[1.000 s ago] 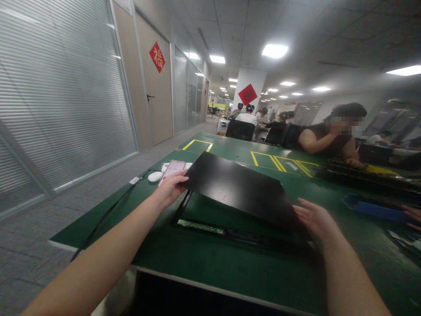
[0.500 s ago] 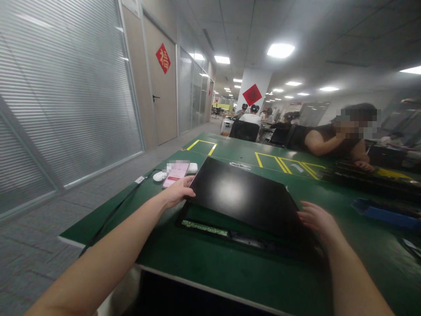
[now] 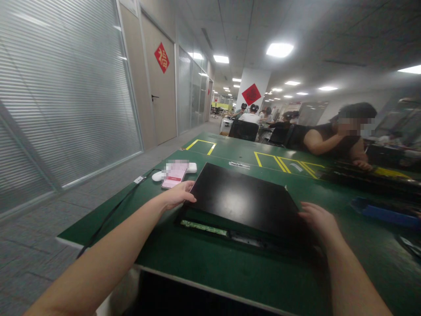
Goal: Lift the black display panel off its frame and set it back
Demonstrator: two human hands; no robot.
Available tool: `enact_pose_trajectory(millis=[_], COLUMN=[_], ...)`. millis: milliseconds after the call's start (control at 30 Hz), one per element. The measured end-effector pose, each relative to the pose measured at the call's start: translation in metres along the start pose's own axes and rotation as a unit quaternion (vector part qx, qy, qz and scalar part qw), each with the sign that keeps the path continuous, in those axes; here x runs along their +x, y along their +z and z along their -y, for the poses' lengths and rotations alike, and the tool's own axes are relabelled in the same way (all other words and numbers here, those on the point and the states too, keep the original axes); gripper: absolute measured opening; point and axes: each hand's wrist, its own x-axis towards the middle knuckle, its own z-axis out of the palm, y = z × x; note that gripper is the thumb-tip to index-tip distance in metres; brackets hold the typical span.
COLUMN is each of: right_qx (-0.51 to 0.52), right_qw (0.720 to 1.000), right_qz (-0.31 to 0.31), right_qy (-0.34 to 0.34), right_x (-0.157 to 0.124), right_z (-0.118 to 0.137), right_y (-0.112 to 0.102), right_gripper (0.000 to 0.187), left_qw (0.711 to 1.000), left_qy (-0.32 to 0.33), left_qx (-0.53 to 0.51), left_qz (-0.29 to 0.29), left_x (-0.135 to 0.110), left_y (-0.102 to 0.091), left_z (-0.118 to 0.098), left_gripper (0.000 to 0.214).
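A flat black panel (image 3: 241, 199) lies tilted a little over a black frame (image 3: 210, 228) that has a green circuit strip along its near edge, on the green table (image 3: 184, 259). My left hand (image 3: 177, 196) grips the panel's left edge, fingers curled round it. My right hand (image 3: 318, 221) holds the panel's right near corner, fingers bent against the edge. The panel's near edge sits just above the frame.
A pink-screened phone (image 3: 174, 174), a white mouse (image 3: 157, 176) and a white case (image 3: 191, 167) lie left of the panel, with a black cable (image 3: 112, 213) running off the table. A person (image 3: 332, 138) leans on the table at right. A blue tray (image 3: 381, 208) sits at right.
The panel has come down from a steep tilt to nearly flat on the frame. Both hands stayed on its edges and lowered with it.
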Motion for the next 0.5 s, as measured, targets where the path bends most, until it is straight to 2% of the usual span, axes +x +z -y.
enact_pose_trajectory(millis=[300,500], right_qx=[-0.105,-0.196], right_qw=[0.994,0.98], right_qz=[-0.002,0.0], right_qy=[-0.026,-0.026], right_x=[0.01,0.01], right_z=[-0.016,-0.012], right_y=[-0.004,-0.006], right_gripper=[0.041,0.039], left_qw=[1.0,1.0], left_qy=[0.012,0.013], left_qx=[0.013,0.022], left_qz=[0.015,0.01], left_x=[-0.001,0.0], left_y=[0.002,-0.001], left_z=[0.001,0.004], left_gripper=[0.049,0.05])
